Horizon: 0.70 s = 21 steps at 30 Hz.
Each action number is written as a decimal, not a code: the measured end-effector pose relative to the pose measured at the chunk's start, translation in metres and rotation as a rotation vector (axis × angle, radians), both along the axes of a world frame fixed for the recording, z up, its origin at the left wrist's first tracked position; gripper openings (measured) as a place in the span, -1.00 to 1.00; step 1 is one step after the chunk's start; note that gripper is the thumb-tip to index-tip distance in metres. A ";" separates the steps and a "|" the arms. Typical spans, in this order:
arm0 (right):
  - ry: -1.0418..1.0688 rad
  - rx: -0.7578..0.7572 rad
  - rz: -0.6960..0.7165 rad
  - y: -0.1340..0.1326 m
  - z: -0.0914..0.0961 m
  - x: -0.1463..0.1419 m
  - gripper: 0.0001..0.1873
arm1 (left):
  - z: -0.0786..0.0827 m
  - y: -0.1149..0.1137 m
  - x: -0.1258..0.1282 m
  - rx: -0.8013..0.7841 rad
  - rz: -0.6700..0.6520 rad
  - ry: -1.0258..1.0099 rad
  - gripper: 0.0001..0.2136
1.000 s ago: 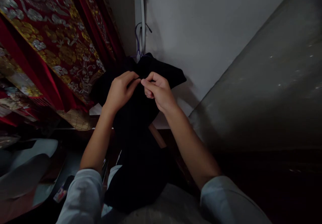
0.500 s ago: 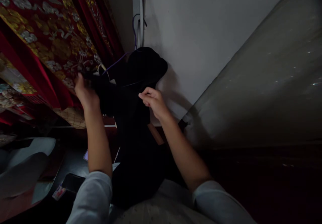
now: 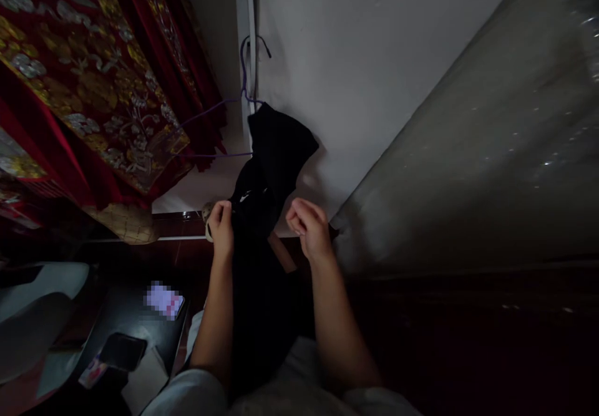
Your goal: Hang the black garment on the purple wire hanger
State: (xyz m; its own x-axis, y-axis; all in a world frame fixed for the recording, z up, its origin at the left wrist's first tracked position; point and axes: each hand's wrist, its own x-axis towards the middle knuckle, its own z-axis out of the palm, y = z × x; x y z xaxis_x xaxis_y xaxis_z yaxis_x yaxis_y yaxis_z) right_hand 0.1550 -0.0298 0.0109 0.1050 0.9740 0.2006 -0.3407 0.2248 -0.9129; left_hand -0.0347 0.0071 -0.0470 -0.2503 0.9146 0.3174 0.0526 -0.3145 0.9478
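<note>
A black garment (image 3: 269, 173) hangs half off a purple wire hanger (image 3: 219, 126) hooked high on the white wall; one side of the hanger is bare. My left hand (image 3: 219, 226) is closed on the garment's left edge, below the bare arm of the hanger. My right hand (image 3: 309, 226) hovers just right of the cloth with fingers curled loosely, apart from it, holding nothing I can see. The rest of the garment drops down between my forearms into the dark.
Red and gold embroidered fabric (image 3: 88, 73) hangs at the left. A grey glittery sheet (image 3: 472, 154) covers the right. A dark low table (image 3: 126, 322) at lower left carries a phone (image 3: 122, 350) and a small card. A white seat (image 3: 37, 304) is at far left.
The garment's left shoulder has come off the hanger and the cloth has dropped. My left hand went out left, then came down to the garment's edge. My right hand let go and lowered.
</note>
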 end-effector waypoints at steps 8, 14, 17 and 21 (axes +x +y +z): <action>-0.039 0.015 -0.112 0.008 -0.019 -0.006 -0.68 | 0.054 -0.038 0.031 0.142 -0.302 0.285 -0.79; -0.077 -0.038 -0.043 0.013 -0.030 -0.014 -0.75 | 0.056 -0.041 0.039 0.240 -0.142 0.305 -0.85; -0.140 -0.034 -0.087 0.013 -0.024 -0.016 -0.65 | 0.061 -0.042 0.044 0.296 -0.109 0.328 -0.87; -0.104 0.027 0.151 0.014 -0.008 -0.015 -0.40 | 0.082 -0.035 0.043 0.342 -0.140 0.407 -0.86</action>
State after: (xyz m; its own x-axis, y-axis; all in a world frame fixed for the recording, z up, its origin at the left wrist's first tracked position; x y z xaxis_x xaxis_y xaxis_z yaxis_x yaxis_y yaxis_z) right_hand 0.1402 -0.0161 0.0030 -0.0651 0.9713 0.2287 -0.2763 0.2027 -0.9394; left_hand 0.0080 -0.0281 0.0353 0.0714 0.7579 0.6484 0.3290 -0.6316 0.7020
